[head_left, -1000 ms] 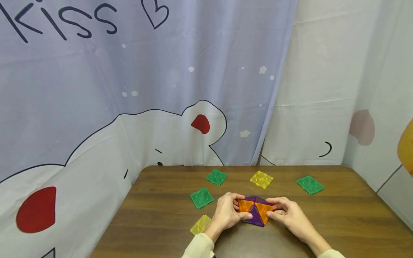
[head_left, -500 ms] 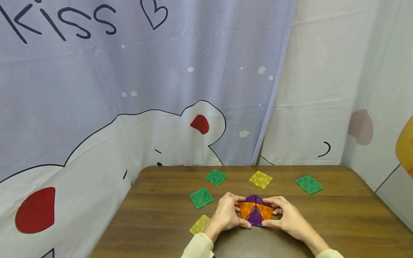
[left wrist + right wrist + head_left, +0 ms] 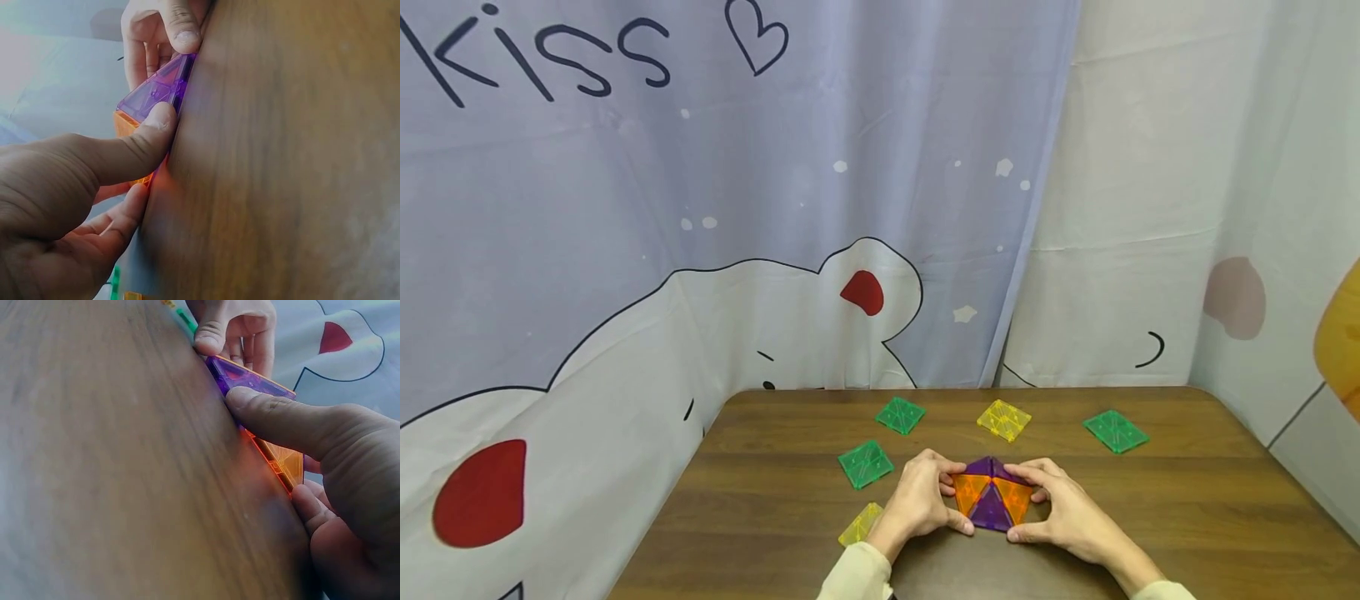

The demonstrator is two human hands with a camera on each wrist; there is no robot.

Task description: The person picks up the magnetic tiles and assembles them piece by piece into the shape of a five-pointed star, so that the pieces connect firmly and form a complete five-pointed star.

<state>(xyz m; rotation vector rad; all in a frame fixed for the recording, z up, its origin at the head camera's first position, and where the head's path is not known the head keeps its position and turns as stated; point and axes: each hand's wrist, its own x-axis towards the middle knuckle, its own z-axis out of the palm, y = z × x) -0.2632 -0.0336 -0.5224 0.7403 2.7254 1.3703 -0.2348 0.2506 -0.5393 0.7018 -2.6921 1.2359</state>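
A low pyramid of translucent purple and orange triangular magnetic tiles point(image 3: 991, 510) stands on the table between both hands, its peak at the top middle. My left hand point(image 3: 919, 498) holds its left side, the thumb low by the front purple tile and the fingers around behind. From the right, my right hand point(image 3: 1063, 512) grips it the same way. In the left wrist view, the left thumb lies against the purple tile point(image 3: 156, 90) near its base. Orange tile point(image 3: 284, 462) shows under the right hand in the right wrist view. The pyramid's far side is mostly hidden.
On the wooden table point(image 3: 760, 533) lie flat tiles: a green one point(image 3: 900, 415) and a yellow one point(image 3: 1003, 420) at the back, a green one point(image 3: 1116, 431) at right, another green one point(image 3: 866, 464) at left. A yellow tile point(image 3: 859, 525) is beside the left forearm. A printed curtain point(image 3: 775, 208) hangs behind.
The pyramid has turned slightly, so its front purple tile faces me more squarely. Both thumbs have slid down toward its base. The loose tiles have stayed put.
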